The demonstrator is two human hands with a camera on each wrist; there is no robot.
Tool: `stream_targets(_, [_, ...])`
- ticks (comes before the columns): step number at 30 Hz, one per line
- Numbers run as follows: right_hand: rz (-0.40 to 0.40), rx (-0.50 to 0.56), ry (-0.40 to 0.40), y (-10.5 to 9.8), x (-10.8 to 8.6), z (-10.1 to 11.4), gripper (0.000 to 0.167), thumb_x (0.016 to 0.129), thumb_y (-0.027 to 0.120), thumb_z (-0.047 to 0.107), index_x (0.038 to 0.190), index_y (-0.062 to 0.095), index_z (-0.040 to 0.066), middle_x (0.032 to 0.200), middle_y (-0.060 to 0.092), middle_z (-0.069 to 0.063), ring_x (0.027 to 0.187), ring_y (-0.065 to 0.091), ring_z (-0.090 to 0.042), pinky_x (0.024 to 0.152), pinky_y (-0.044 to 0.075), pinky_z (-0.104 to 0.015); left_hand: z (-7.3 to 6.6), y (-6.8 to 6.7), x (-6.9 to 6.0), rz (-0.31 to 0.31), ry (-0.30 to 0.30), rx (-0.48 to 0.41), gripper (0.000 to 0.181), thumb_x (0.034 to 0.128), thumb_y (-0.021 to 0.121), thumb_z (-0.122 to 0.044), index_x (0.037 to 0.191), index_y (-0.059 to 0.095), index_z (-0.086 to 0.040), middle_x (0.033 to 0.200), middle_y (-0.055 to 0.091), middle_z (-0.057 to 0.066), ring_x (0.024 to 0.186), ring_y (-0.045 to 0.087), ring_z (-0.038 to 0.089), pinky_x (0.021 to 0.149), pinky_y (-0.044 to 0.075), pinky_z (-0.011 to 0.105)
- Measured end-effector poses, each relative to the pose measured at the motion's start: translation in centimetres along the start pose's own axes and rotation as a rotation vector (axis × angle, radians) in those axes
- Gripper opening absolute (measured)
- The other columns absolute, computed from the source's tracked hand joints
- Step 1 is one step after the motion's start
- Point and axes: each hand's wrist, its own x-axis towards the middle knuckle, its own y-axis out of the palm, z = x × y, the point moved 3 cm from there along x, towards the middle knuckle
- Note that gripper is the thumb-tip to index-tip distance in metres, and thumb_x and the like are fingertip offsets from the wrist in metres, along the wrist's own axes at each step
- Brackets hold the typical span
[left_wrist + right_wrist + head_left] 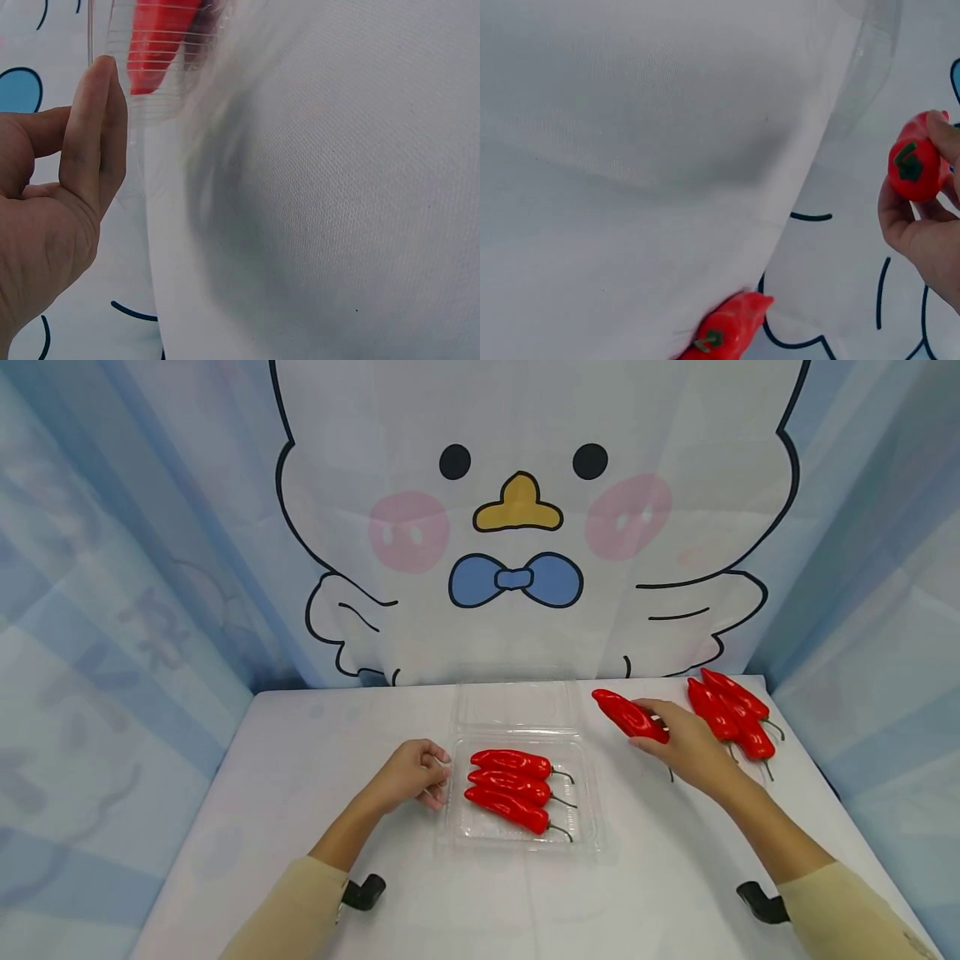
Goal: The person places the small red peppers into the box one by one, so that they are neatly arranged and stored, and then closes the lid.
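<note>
My right hand (686, 743) (934, 236) grips a red pepper (626, 713) (915, 169) in the air, right of the clear plastic box (592, 827); its green stem end faces the right wrist camera. Three red peppers lie side by side in the box, the nearest (506, 807) and the others with stems pointing right. At the box's left edge is my left hand (411, 774) (64, 161), its fingers fairly straight and fingertips at the clear rim. One pepper (154, 45) shows through the box wall in the left wrist view.
Several red peppers (712, 710) (731, 326) lie grouped at the table's back right. The box's lid (517, 706) stands open behind its base. A printed curtain (517, 643) hangs behind the white table (300, 760), with more curtain at both sides.
</note>
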Motion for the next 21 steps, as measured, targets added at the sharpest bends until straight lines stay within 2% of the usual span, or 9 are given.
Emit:
stream_targets(8, [0.053,0.005,-0.067,0.4,-0.3,2.5,0.075,0.083,0.087,0.017,0.147,0.050,0.003,0.137,0.059,-0.025,0.114,0.061,-0.041,0.087,0.063,-0.055,-0.2,-0.1,-0.1,0.002,-0.007,0.000,0.020,0.0971,0.068,-0.001,0.115,0.060,0.003,0.082,0.065,0.014,0.057,0.068,0.018,0.056,0.063,0.032])
stream_targets(21, [0.120,-0.002,-0.220,1.9,-0.2,6.4,0.064,0.084,0.087,0.018,0.140,0.058,0.009,0.124,0.064,-0.012,0.106,0.064,-0.026,0.081,0.066,-0.040,-0.2,-0.1,0.0,0.016,-0.004,-0.013,0.020,0.0967,0.068,0.000,0.114,0.059,0.004,0.080,0.065,0.014,0.056,0.068,0.018,0.056,0.064,0.033])
